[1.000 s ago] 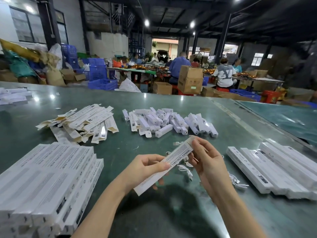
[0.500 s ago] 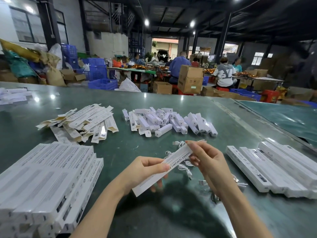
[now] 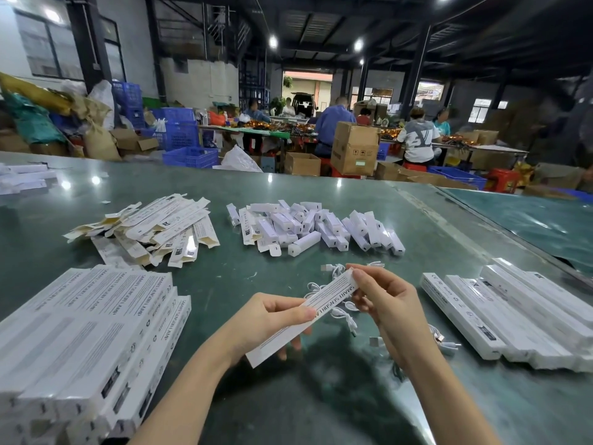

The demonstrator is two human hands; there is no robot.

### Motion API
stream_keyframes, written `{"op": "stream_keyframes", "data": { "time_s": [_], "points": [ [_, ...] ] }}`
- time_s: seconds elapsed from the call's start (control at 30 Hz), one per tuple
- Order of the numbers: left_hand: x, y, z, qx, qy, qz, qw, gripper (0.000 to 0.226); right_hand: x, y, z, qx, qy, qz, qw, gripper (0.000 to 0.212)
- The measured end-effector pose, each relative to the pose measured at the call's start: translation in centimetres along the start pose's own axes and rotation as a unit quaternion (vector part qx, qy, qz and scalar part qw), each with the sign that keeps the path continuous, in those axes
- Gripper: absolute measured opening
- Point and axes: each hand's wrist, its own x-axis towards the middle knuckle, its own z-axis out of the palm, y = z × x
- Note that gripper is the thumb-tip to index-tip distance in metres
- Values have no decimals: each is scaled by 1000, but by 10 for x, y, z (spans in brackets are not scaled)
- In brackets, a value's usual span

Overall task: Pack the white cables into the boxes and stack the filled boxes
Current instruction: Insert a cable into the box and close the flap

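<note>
Left hand [image 3: 272, 319] grips the long white box [image 3: 305, 316] mid-body, thumb on top, fingers curled under. Right hand [image 3: 382, 303] pinches the box's far end at centre frame, fingertips at the flap. Since a second ago the box has dropped lower and flatter and the right fingers have shifted onto the end face; likely the flap is being closed, so this box looks about ready to stack, though I cannot tell whether a cable is inside.

Left to right: the stack of filled boxes [image 3: 90, 342] fills lower left, running out of frame at the left edge; flat unfolded cartons [image 3: 150, 229] lie above it; a heap of small white units [image 3: 314, 226] sits at upper centre; loose white cables [image 3: 343, 313] lie on the table under and just beyond the hands; another row of long boxes [image 3: 513, 319] lies at right. Green table [image 3: 256, 187] shows bare strips between the piles. Path from the hands to the left stack looks open; the seam and table edge run diagonally at far right, near the right row.
</note>
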Motion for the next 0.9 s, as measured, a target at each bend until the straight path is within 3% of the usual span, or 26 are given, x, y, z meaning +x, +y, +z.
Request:
{"op": "stream_keyframes", "data": {
  "time_s": [0.1,0.2,0.33,0.53,0.8,0.9],
  "points": [
    [0,0,0,1,3,1,1000,29,-1,-2,1,47,-9,28,998,26],
    [-1,0,2,4,9,2,1000,22,-1,-2,2,143,-29,85,986,21],
    [-3,2,4,3,20,4,1000,30,-3,-3,3,179,-41,119,976,18],
    [-3,2,5,-10,31,13,999,29,-4,-3,7,183,-47,94,978,20],
    [0,-1,7,-24,51,9,998,28,-5,10,19,124,45,-1,991,23],
    [2,-1,12,-39,71,15,997,31,-4,13,22,108,64,16,992,39]
  ]
}}
